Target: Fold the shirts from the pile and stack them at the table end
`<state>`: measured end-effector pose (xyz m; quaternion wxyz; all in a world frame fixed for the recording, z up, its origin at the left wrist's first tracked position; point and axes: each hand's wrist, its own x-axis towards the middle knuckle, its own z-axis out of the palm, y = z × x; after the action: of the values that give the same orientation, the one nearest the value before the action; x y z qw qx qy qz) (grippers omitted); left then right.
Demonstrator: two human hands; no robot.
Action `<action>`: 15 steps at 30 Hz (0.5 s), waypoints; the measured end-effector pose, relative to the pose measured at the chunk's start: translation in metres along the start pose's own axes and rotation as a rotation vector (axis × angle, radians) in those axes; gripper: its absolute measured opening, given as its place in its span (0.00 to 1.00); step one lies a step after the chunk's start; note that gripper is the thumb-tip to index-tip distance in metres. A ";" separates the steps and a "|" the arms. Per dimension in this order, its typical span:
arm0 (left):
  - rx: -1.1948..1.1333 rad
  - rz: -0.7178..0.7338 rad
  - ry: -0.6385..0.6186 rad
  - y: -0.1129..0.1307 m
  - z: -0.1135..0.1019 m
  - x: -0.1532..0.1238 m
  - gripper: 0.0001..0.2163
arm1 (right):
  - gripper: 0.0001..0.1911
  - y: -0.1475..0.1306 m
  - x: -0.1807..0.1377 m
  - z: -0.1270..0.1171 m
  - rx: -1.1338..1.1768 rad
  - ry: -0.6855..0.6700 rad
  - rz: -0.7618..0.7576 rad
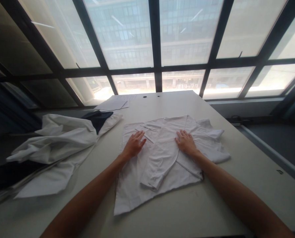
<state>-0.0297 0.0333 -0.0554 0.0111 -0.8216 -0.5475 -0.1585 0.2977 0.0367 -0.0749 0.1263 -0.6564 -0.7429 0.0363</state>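
A white shirt (167,158) lies spread on the table, with one sleeve folded across its body and its cuff toward me. My left hand (134,144) rests flat on the shirt's left part, fingers stretched out and slightly apart. On the right part, near a fold line, my right hand (186,142) lies palm down with its fingers extended. Neither hand grips the cloth. Bunched, wrinkled fabric of the shirt sticks out beyond my right hand.
The white table (226,205) extends toward large dark-framed windows (157,43). At the left edge lies a heap of white cloth (63,138) with a dark navy piece (99,119). Sheets of paper (111,104) sit at the far left corner.
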 end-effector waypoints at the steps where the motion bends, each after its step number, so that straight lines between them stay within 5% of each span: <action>1: -0.044 0.072 -0.013 0.009 0.000 -0.001 0.25 | 0.29 0.000 0.000 0.000 0.004 0.001 0.000; 5: -0.151 0.392 -0.159 0.038 0.003 -0.009 0.26 | 0.29 0.004 0.002 0.005 0.046 0.026 -0.011; 9: -0.146 0.474 -0.273 0.043 0.003 -0.013 0.25 | 0.25 0.018 0.014 0.007 0.238 0.120 -0.041; 15: -0.152 0.457 -0.280 0.038 0.003 -0.012 0.25 | 0.22 0.076 0.035 -0.022 0.430 0.612 0.048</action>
<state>0.0009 0.0082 -0.0552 -0.0910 -0.9361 -0.3308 -0.0775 0.3727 0.0794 -0.0655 0.4763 -0.6127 -0.6306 -0.0034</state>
